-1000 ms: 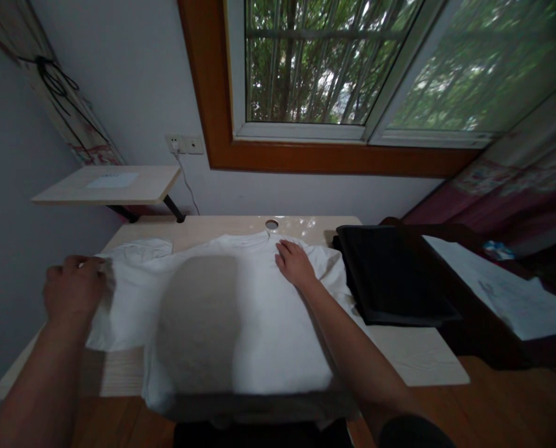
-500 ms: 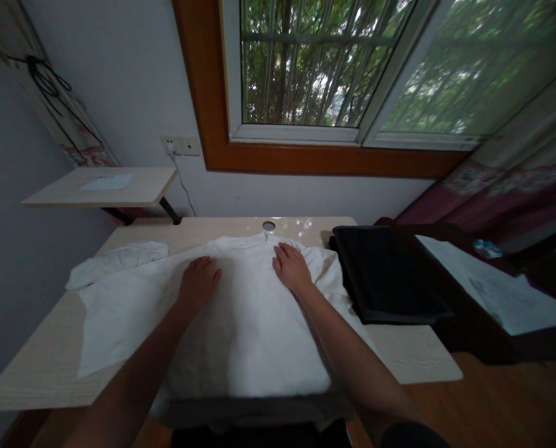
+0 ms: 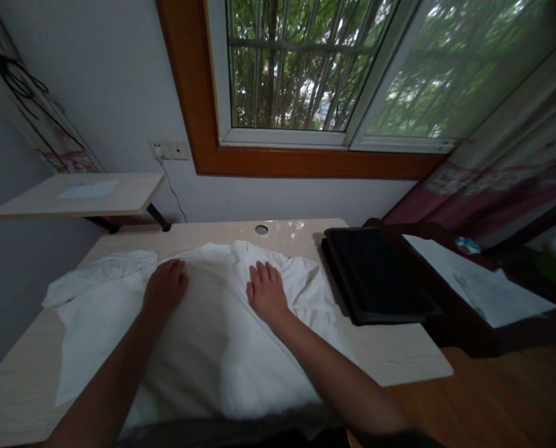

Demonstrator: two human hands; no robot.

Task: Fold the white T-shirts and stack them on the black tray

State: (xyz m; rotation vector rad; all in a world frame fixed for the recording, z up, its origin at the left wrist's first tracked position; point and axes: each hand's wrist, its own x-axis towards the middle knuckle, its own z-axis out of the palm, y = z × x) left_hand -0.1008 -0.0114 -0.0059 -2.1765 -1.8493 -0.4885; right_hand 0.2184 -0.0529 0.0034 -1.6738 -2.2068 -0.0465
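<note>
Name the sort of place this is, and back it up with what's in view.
Probably a room in a home, perhaps a bedroom or study: a patterned curtain hangs beside the window, and a white shirt lies spread on a pale wooden desk.

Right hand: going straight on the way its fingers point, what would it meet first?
The right hand would first meet more of the white shirt beneath it, then probably the tabletop near the round hole, though depth is unclear.
</note>
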